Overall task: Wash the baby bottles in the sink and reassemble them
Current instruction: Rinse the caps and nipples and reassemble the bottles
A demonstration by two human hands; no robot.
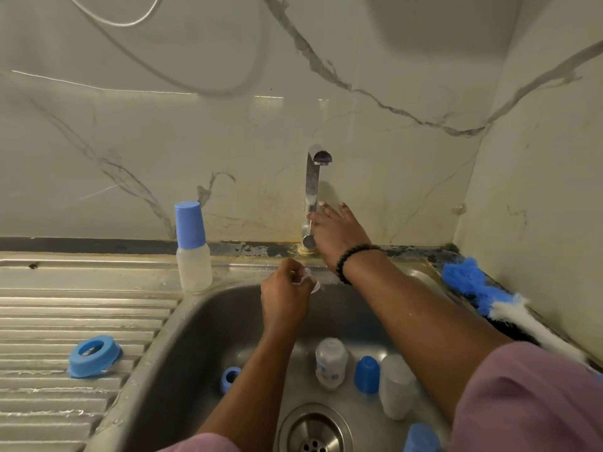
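1. Nearest the camera, the sink (pixel 182 347) basin holds loose bottle parts around the drain (pixel 314 430): a clear bottle body (pixel 330 362) with printing, a blue cap (pixel 367 374) just right of it, a frosted bottle body (pixel 396 386) touching that cap's right side, a blue ring (pixel 230 378) by the left forearm, and another blue piece (pixel 421 438) at the lower edge, partly cut off.
2. The basin floor between the ring and the printed bottle is bare steel, and so is the far half of the basin under the hands.
3. On the ribbed drainboard (pixel 49 321) to the left lies a blue collar ring (pixel 94 355), well apart from the basin edge.
4. The left hand (pixel 284 298) is over the far part of the basin, fingers curled and pinching a small clear teat (pixel 311 282) at its fingertips; the teat juts out to the hand's right, close under the tap.
5. An assembled bottle (pixel 192 249) with a blue cap stands upright on the sink's far left rim.
6. A blue and white bottle brush (pixel 496 295) lies along the right rim, near the corner wall.
7. The right hand (pixel 336 230), a beaded bracelet (pixel 350 261) on its wrist, reaches to the tap (pixel 311 190) base, fingers spread straight and resting against the tap's right side.
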